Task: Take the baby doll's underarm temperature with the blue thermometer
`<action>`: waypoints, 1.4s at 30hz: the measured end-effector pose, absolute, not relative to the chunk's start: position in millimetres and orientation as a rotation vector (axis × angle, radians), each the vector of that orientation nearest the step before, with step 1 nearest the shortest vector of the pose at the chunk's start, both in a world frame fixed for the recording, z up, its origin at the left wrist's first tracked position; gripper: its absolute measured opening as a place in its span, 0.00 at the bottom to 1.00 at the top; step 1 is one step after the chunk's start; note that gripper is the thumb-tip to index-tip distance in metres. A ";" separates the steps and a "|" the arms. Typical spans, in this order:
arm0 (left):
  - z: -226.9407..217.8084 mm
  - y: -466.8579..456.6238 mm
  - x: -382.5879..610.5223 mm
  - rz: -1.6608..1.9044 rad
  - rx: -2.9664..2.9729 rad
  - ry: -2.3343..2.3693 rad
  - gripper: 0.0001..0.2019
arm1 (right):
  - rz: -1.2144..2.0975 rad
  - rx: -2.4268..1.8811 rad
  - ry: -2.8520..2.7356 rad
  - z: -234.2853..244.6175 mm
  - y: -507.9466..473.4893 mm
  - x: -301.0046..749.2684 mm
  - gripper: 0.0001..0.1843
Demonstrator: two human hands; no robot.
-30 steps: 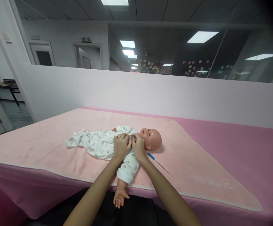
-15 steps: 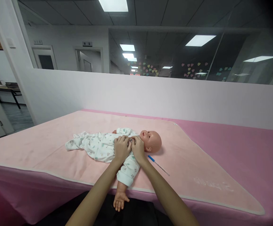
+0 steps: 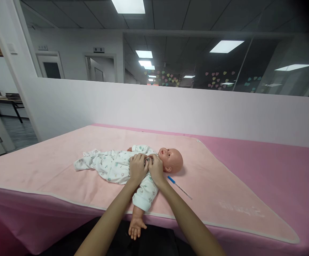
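Observation:
A baby doll (image 3: 173, 160) lies on its back, head to the right, dressed in a white patterned romper (image 3: 113, 165). Both my hands are at the upper chest of the romper, close together. My left hand (image 3: 138, 168) is closed on the romper's front, fingers bent. Beside it, my right hand (image 3: 155, 167) pinches the romper's fabric just below the doll's chin. Between my fingertips the fabric is mostly hidden, and any fastener there is too small to make out. One doll arm hangs over the near edge. A thermometer-like stick with a blue end (image 3: 179, 186) lies right of my right forearm.
A pale pink blanket (image 3: 239, 188) with light edging covers the surface, over a darker pink cover (image 3: 271, 160). Behind it stands a low white wall (image 3: 170, 110) with glass above. A doorway with a desk (image 3: 7, 101) beyond it is at far left.
My fingers have shifted very slightly at the romper's chest. The doll and the blue-ended stick lie as before.

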State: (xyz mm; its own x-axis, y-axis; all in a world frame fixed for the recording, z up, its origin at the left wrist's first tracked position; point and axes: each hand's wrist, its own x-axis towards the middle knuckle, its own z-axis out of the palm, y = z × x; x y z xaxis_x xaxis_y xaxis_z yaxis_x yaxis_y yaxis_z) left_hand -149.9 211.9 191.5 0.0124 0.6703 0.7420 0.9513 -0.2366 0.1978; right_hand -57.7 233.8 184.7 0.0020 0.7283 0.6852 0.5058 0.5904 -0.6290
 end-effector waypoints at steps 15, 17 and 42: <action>186.7 215.0 -150.7 -1.070 -1.903 -1.639 0.08 | 0.213 -1.036 -1.651 183.7 232.3 -58.3 0.10; 186.9 215.0 -150.5 -1.067 -1.895 -1.642 0.08 | 0.200 -1.034 -1.652 183.3 232.2 -58.7 0.10; 187.1 213.5 -152.9 -1.253 -1.947 -1.627 0.10 | 0.169 -1.014 -1.616 183.9 229.2 -59.8 0.11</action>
